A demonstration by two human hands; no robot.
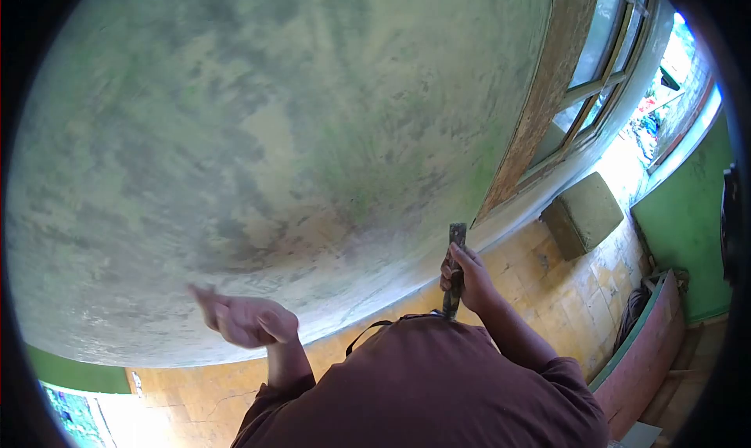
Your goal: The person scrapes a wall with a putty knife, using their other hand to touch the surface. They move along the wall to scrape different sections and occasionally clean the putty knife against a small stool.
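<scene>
My right hand (468,277) is wrapped round a narrow, worn, dark flat tool (458,233), held upright close to my chest. Its upper end sticks out above my fingers, and its lower end comes down by my shirt. In front of the patchy green-and-white wall (274,135), my left hand (246,319) is raised with the palm partly up. Its fingers are apart, slightly blurred at the tips, and nothing is in them.
A wooden-framed window (594,88) is set in the wall at the upper right. Below it a boxy beige block (591,213) stands on the yellow tiled floor (540,280). At the lower right is a long pinkish box (645,362) with a dark coiled cable (632,316) beside it.
</scene>
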